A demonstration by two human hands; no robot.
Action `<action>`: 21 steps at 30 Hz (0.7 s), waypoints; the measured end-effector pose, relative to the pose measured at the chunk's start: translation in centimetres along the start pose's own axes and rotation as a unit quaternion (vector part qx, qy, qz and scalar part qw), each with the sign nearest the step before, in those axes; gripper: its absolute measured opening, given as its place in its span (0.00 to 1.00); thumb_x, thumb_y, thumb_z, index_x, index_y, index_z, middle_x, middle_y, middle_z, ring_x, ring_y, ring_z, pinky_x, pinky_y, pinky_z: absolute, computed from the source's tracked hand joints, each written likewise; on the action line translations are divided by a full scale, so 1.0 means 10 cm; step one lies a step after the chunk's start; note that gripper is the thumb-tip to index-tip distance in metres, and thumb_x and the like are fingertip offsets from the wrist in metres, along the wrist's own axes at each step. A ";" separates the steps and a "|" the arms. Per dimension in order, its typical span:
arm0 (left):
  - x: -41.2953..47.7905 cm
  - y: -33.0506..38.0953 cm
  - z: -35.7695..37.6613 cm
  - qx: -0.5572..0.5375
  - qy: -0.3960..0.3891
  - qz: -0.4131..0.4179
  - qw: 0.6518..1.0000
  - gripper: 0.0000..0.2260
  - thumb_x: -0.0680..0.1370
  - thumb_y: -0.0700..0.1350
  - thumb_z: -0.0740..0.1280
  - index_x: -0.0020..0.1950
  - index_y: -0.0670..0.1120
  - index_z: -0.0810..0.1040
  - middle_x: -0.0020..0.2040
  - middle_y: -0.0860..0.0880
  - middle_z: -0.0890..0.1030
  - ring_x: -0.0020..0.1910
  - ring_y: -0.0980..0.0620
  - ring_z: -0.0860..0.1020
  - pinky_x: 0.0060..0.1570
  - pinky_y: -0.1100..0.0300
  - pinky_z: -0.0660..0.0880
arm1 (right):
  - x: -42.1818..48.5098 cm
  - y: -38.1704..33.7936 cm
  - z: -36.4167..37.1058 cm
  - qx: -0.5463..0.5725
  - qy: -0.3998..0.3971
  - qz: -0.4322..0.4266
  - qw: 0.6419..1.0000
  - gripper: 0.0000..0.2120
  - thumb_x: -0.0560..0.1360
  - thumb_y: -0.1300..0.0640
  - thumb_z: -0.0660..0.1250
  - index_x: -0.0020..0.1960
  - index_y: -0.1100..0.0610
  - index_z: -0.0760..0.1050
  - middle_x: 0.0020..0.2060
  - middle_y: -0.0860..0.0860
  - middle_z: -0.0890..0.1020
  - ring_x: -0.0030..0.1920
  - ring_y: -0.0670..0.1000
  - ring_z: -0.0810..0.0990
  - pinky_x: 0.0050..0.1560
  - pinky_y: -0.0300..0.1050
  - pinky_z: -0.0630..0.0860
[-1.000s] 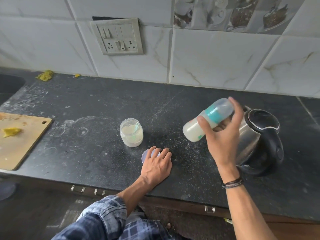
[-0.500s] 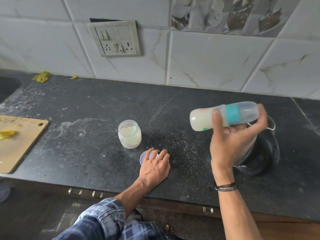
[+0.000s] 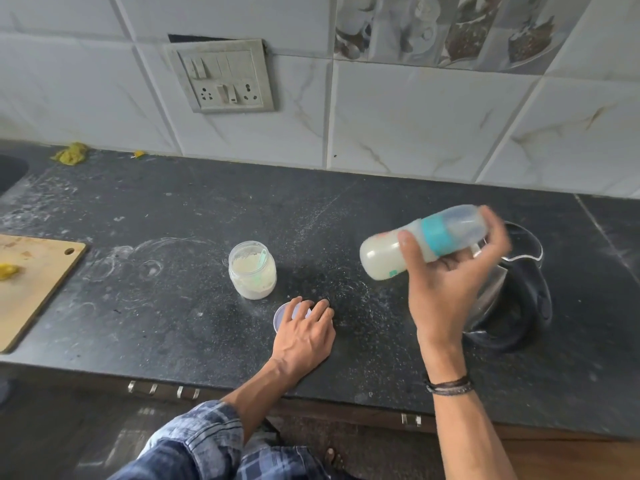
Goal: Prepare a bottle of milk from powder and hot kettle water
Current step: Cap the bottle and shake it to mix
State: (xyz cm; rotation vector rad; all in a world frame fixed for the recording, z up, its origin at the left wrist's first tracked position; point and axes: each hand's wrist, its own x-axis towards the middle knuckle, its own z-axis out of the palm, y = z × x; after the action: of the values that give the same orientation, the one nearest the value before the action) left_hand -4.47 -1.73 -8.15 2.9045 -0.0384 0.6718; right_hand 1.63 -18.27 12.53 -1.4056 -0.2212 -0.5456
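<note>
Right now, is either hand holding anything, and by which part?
The right hand grips the milk bottle around its middle, beside the teal collar. The left hand holds nothing; its fingers rest flat on a lid.

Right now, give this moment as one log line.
right hand: holds bottle, tilted, milky | left hand: flat on lid | jar: open | kettle: behind right hand

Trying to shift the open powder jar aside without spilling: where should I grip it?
Wrap the round side wall of the powder jar below its rim, coming from the near side; it stands upright, lidless, with a scoop leaning inside.
</note>
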 end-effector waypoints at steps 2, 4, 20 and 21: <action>0.00 0.00 0.01 0.004 -0.006 -0.001 1.000 0.09 0.80 0.47 0.62 0.50 0.47 0.81 0.53 0.51 0.82 0.48 0.45 0.79 0.66 0.46 0.69 | 0.02 -0.01 0.02 0.001 0.024 -0.042 0.999 0.40 0.75 0.57 0.80 0.77 0.52 0.59 0.69 0.58 0.74 0.62 0.55 0.84 0.55 0.46 0.84; -0.01 -0.01 0.02 0.002 -0.004 0.004 1.000 0.09 0.80 0.47 0.62 0.50 0.47 0.81 0.53 0.51 0.82 0.47 0.45 0.80 0.66 0.46 0.68 | 0.05 0.04 0.05 -0.022 -0.012 -0.002 1.000 0.40 0.74 0.61 0.80 0.76 0.55 0.58 0.69 0.59 0.74 0.62 0.52 0.83 0.55 0.45 0.84; 0.00 0.00 0.00 0.006 -0.003 -0.003 1.000 0.08 0.80 0.47 0.62 0.50 0.48 0.81 0.53 0.51 0.82 0.48 0.45 0.80 0.66 0.46 0.68 | 0.04 0.15 -0.01 -0.030 -0.007 -0.004 1.000 0.40 0.74 0.53 0.80 0.77 0.50 0.59 0.69 0.44 0.76 0.61 0.50 0.84 0.54 0.41 0.83; -0.01 0.00 0.01 0.003 -0.002 -0.001 1.000 0.08 0.80 0.47 0.62 0.50 0.48 0.81 0.53 0.51 0.82 0.48 0.45 0.79 0.66 0.46 0.68 | 0.03 0.17 -0.01 -0.043 0.001 -0.016 0.999 0.40 0.74 0.53 0.80 0.77 0.51 0.59 0.71 0.46 0.74 0.62 0.49 0.83 0.54 0.41 0.83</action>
State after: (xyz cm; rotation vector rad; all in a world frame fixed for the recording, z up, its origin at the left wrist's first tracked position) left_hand -4.52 -1.74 -8.27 2.9118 -0.0349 0.6684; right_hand 2.69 -18.33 11.15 -1.4876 -0.2210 -0.5876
